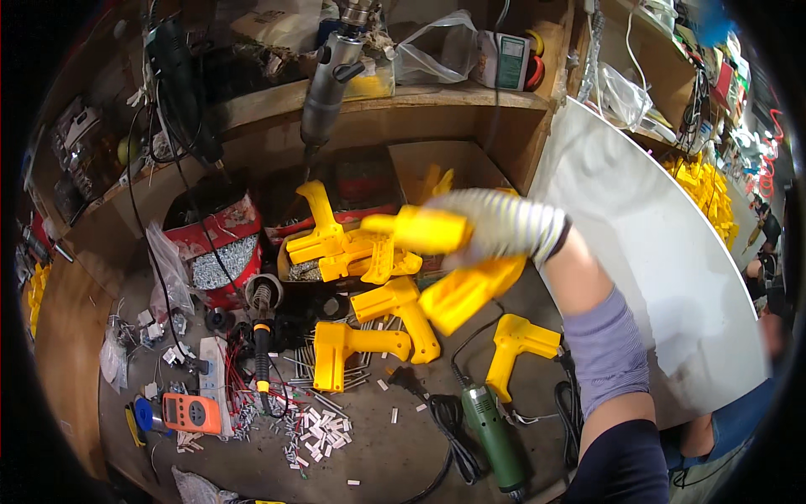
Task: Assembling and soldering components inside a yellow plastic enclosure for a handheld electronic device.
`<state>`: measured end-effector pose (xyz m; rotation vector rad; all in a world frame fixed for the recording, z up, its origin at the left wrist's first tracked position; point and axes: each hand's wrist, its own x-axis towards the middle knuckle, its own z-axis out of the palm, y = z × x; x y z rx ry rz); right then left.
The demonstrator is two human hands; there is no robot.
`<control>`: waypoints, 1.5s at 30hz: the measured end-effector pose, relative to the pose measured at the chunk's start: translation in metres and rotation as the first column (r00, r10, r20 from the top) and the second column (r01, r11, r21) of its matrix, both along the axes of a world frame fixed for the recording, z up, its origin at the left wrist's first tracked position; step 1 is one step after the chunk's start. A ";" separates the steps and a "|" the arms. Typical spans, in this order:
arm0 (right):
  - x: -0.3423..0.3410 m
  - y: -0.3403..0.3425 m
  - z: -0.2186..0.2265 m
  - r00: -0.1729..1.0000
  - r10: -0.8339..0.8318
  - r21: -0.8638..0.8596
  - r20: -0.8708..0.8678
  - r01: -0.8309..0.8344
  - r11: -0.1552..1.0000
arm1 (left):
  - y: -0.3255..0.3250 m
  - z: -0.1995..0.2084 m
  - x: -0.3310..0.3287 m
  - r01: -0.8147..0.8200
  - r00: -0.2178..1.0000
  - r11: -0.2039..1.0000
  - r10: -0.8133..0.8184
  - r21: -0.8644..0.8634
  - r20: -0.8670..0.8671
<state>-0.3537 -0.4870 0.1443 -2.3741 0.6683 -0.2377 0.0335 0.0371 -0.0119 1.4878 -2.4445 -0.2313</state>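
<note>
My right hand (pixel 499 223), in a striped knit glove, reaches in from the right over the bench, blurred by motion. Its fingers are closed on a yellow pistol-shaped plastic housing (pixel 430 229). Right under the hand is a second yellow housing (pixel 470 294); whether the hand grips that one too, I cannot tell. Several more yellow housings (pixel 323 231) are piled in a box behind, and two (pixel 340 353) lie nearer on the bench. Another yellow housing with a cord (pixel 514 353) lies beside the forearm. My left hand is out of view.
An electric screwdriver (pixel 323 97) hangs above the pile. Nearer are a green power tool (pixel 495 437), a soldering iron (pixel 262 357) in its holder, an orange multimeter (pixel 191 413) and small white parts (pixel 323 433). Left stands a red bin of screws (pixel 227 265); right, a white panel (pixel 646 252).
</note>
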 end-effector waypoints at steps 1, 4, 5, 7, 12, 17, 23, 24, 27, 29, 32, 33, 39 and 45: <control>0.009 0.010 -0.010 0.996 0.090 -0.087 -0.013 -0.091 0.992 | -0.001 0.000 0.000 0.001 1.000 1.000 -0.001 -0.002 0.001; 0.008 0.015 0.001 0.995 0.100 0.081 0.031 -0.102 0.991 | -0.005 -0.003 0.002 0.010 1.000 1.000 -0.010 0.006 -0.006; 0.008 -0.004 -0.001 0.992 0.030 0.076 0.126 -0.040 0.996 | -0.002 -0.002 0.001 0.004 1.000 1.000 -0.003 0.026 -0.007; 0.010 -0.040 -0.006 0.933 -0.321 0.101 0.162 0.308 0.946 | 0.001 -0.001 -0.001 0.002 1.000 1.000 -0.002 0.022 0.002; 0.025 -0.116 -0.055 0.587 -0.582 -0.481 -0.563 0.339 0.808 | 0.004 -0.007 0.004 0.019 1.000 0.999 -0.020 0.032 0.010; -0.010 -0.152 -0.088 0.338 -0.574 -0.552 -0.746 0.169 0.817 | 0.014 -0.015 0.007 -0.002 1.000 0.996 0.001 0.093 0.002; -0.016 -0.157 -0.092 0.276 -0.612 -0.586 -0.741 0.178 0.790 | 0.016 -0.021 0.014 0.002 1.000 0.997 -0.001 0.078 -0.003; -0.013 -0.156 -0.095 0.315 -0.646 -0.638 -0.696 0.142 0.757 | 0.016 -0.022 0.014 0.008 0.999 0.998 -0.005 0.061 -0.038; -0.013 -0.151 -0.093 0.371 -0.644 -0.599 -0.669 0.243 0.763 | 0.018 -0.021 0.010 -0.023 1.000 0.997 0.025 0.069 -0.014; -0.036 -0.162 -0.092 0.404 -0.702 -0.612 -0.586 0.347 0.711 | 0.013 -0.023 0.011 -0.012 1.000 0.998 0.014 0.064 -0.019; -0.040 -0.160 -0.079 0.445 -0.733 -0.581 -0.515 0.447 0.680 | 0.015 -0.025 0.008 -0.019 0.999 0.998 0.020 0.056 -0.026; -0.039 -0.156 -0.075 0.487 -0.732 -0.581 -0.477 0.450 0.678 | 0.014 -0.026 0.009 -0.019 0.999 0.999 0.020 0.041 -0.030; -0.026 -0.109 -0.004 0.746 -0.405 -0.216 -0.528 0.344 0.914 | 0.014 -0.025 0.008 -0.024 0.998 0.999 0.026 0.028 -0.051; -0.027 -0.119 -0.031 0.808 -0.578 -0.097 -0.115 0.570 0.816 | 0.015 -0.026 0.010 -0.012 0.999 0.999 0.014 0.042 -0.046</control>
